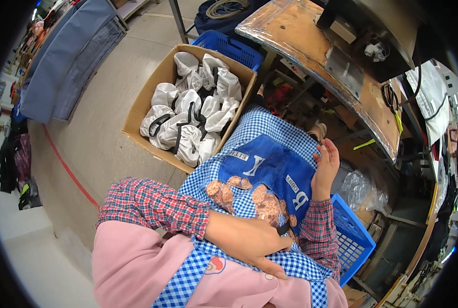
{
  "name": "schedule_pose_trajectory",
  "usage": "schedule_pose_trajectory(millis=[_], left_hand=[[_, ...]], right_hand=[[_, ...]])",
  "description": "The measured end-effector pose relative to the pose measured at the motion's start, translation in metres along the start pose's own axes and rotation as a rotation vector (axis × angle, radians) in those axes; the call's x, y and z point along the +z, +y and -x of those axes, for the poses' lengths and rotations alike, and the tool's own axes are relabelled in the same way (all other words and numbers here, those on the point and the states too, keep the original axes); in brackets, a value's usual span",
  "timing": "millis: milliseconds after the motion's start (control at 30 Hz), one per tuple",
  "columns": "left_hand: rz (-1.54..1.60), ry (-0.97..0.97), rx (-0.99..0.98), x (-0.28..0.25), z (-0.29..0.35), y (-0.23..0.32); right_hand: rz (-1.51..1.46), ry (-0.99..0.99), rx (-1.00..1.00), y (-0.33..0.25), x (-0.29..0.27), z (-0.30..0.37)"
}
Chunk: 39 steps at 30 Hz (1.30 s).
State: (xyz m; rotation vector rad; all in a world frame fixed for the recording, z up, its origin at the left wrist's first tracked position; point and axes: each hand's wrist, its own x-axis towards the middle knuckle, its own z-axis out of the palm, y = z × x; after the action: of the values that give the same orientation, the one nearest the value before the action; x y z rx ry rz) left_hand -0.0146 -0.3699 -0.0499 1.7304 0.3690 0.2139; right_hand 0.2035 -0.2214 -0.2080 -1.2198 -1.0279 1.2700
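Observation:
My left hand lies across my waist against the blue-and-white checked apron. Its thumb points down over my pink top, while the other fingers curl in and are mostly hidden. A short black strip shows at the upper edge of those fingers; what it belongs to cannot be made out. Raised over the right side of my lap, my right hand is open and holds nothing, its fingers loosely bent upward. Ahead and to the left, a cardboard box holds several white fabric pieces with black bands.
A worn, wrapped wooden table stands at the far right, with cables on it. One blue crate is behind the box, another blue crate beside my right forearm. Clear plastic lies near it. A red line crosses the floor.

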Motion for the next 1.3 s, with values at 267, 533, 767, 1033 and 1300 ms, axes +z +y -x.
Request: schedule_pose_trajectory(millis=[267, 533, 767, 1033, 1300], left_hand=[[0.172, 0.229, -0.015, -0.008, 0.004, -0.015], [-0.823, 1.296, -0.943, -0.072, 0.171, -0.211], [-0.704, 1.205, -1.444, -0.074, 0.276, -0.281], [-0.749, 1.702, -0.886, -0.136, 0.213, -0.161], [-0.21, 1.375, -0.39, -0.14, 0.082, -0.085]], right_hand=[[0.112, -0.012, -0.05, 0.002, 0.003, 0.002], [0.107, -0.002, -0.037, 0.003, -0.001, -0.001], [0.088, -0.013, -0.042, 0.007, -0.001, -0.001], [0.103, -0.04, -0.052, 0.0, 0.002, 0.002], [0.35, -0.274, -0.31, -0.062, 0.066, 0.021]])
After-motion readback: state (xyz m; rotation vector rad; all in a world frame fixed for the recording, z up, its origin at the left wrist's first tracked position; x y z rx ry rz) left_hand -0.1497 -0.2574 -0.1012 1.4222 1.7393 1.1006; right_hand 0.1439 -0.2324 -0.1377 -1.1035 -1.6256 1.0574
